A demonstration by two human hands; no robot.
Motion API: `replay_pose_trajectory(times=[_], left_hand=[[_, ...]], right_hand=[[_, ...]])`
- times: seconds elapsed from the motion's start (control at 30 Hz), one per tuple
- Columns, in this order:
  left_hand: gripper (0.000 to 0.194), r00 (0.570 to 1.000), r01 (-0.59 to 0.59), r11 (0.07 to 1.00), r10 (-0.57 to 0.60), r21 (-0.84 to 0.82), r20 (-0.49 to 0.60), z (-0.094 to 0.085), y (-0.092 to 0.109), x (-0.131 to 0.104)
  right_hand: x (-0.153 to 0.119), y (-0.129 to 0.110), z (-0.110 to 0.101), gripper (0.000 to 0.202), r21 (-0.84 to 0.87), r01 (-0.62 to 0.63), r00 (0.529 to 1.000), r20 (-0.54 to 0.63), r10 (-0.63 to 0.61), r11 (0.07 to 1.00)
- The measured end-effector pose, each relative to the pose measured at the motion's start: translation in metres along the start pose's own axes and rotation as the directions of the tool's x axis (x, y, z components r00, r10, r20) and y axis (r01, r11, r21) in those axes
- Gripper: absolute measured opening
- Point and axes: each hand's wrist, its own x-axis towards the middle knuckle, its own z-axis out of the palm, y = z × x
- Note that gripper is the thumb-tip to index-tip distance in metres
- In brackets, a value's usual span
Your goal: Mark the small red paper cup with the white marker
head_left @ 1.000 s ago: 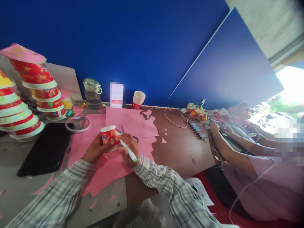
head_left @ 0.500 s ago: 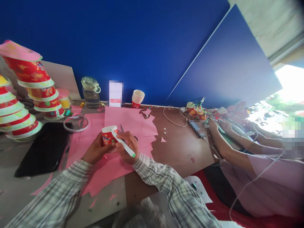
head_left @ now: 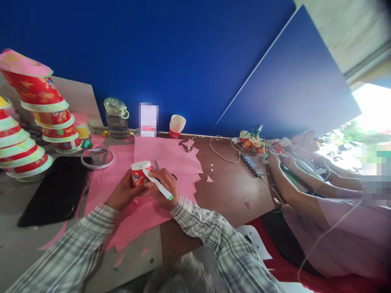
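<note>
My left hand (head_left: 126, 191) is closed around a red patterned paper cup (head_left: 139, 177) with a white rim. In my right hand (head_left: 166, 185) is a white marker pen (head_left: 161, 188) with a green end, pinched between the fingers, its tip at the cup's rim. Both hands are over layered pink paper sheets (head_left: 168, 156), with the fingers of one hand close to the other. Behind my right hand lie scissors (head_left: 156, 163), mostly hidden by it. A white ring-shaped band (head_left: 97, 165) rests left of the cup.
Stacked decorated cups (head_left: 61, 130) stand at the left near a black tablet-like slab (head_left: 53, 195). A lidded water jug (head_left: 116, 118) and nested paper cups (head_left: 177, 126) line the blue partition (head_left: 152, 53). Another person's arms (head_left: 299, 185) reach in from the right, near a blurred device (head_left: 253, 165).
The cup and both hands stay nearly in place. My right hand and the pen shift very slightly, the pen's green end a little up and left.
</note>
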Motion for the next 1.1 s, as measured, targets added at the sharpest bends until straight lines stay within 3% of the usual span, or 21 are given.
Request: replay_pose_trajectory(times=[0.9, 1.1], left_hand=[[0.067, 1.000, 0.006, 1.000, -0.006, -0.017, 0.018, -0.0010, -0.0007, 0.0012], [0.068, 0.999, -0.026, 0.999, 0.027, -0.018, 0.047, -0.0026, -0.0039, 0.0018]], right_hand=[[-0.0013, -0.0027, -0.0041, 0.018, -0.011, -0.015, 0.999, 0.050, 0.016, 1.000], [-0.0019, -0.0018, -0.0048, 0.020, 0.023, -0.047, 0.999, 0.007, 0.047, 0.999]])
